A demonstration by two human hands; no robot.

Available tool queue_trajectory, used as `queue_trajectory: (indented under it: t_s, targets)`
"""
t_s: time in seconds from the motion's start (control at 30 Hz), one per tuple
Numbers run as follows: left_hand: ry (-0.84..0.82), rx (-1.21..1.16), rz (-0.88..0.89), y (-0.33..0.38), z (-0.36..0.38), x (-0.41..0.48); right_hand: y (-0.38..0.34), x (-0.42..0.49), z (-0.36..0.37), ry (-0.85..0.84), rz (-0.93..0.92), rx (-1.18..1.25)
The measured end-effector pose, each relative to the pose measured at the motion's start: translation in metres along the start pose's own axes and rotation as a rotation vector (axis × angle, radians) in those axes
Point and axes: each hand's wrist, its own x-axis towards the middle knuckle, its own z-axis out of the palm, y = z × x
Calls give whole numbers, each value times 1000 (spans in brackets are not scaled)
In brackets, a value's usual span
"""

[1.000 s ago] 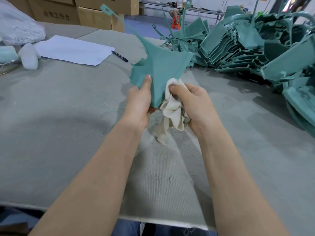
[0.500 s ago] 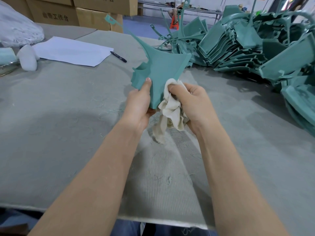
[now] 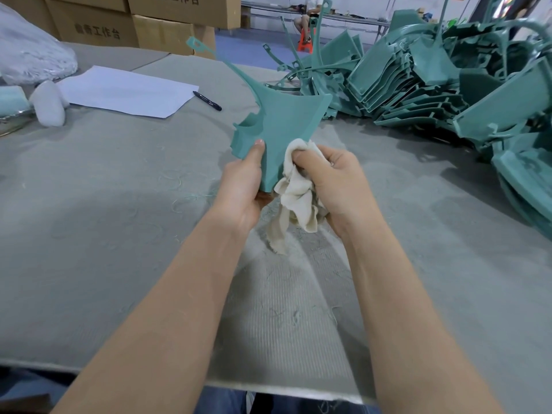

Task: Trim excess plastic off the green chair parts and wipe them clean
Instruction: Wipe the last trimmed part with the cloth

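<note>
A green chair part (image 3: 283,121) with a flat fan-shaped body and a long thin stem stands upright above the table. My left hand (image 3: 243,186) grips its lower left edge, thumb laid up along the face. My right hand (image 3: 331,180) holds a crumpled cream cloth (image 3: 295,198) and presses it against the part's lower right edge. The cloth's loose end hangs down toward the table.
A large pile of green chair parts (image 3: 433,76) fills the table's right and back. White paper (image 3: 125,91) and a black pen (image 3: 207,100) lie at the back left, beside a white bundle (image 3: 49,103). Cardboard boxes (image 3: 161,28) stand behind. Grey felt (image 3: 104,219) covers the table.
The held part has shifted slightly with both hands, its stem tip swinging a little to the right. The cloth stays pressed at the lower right edge.
</note>
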Motion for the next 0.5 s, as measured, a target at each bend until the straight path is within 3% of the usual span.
queue_trajectory:
  t_s: [0.5]
  targets:
    - [-8,-2,-24,-1,1,1,0,0,-1,4,-21,-6]
